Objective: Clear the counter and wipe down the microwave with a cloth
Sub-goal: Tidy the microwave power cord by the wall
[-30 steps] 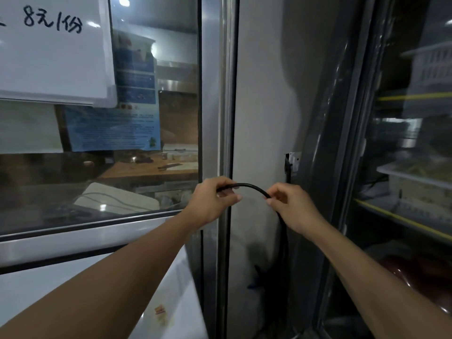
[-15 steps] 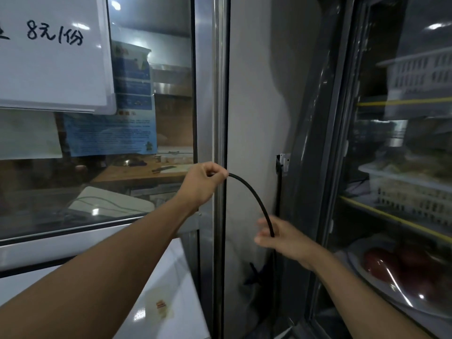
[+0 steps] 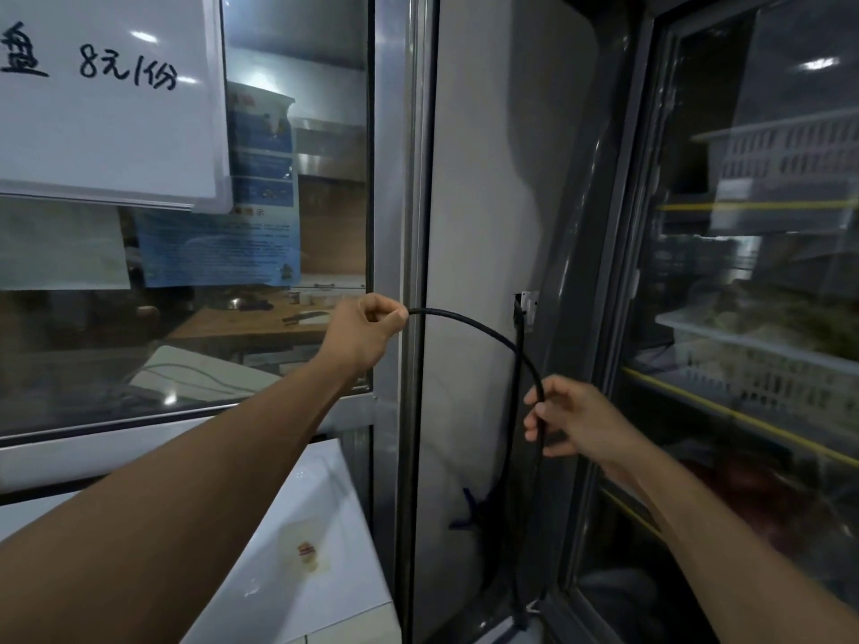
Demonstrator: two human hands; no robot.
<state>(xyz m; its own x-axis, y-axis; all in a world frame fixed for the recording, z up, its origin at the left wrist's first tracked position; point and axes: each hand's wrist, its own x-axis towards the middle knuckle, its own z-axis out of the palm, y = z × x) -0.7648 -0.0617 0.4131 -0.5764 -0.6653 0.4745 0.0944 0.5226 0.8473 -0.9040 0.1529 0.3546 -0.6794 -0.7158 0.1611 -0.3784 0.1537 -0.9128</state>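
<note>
A black power cable point(image 3: 483, 328) arches between my two hands in front of a grey wall. My left hand point(image 3: 367, 330) grips one end of it at chest height, beside a metal window frame. My right hand point(image 3: 576, 422) is lower and to the right, with thumb and fingers pinching the cable where it turns down towards the floor. A second black lead hangs from a wall socket point(image 3: 525, 305) just behind. The white top of an appliance point(image 3: 307, 550) shows at the lower left. No cloth is in view.
A glass window point(image 3: 288, 225) with a whiteboard point(image 3: 107, 99) and posters fills the left. A glass-door fridge point(image 3: 753, 318) with baskets and trays stands on the right. The narrow gap between them holds tangled cable near the floor.
My hands were close together on the cable a second ago. My right hand has slid down along the cable and now pinches it lower; my left hand has stayed raised, holding its end.
</note>
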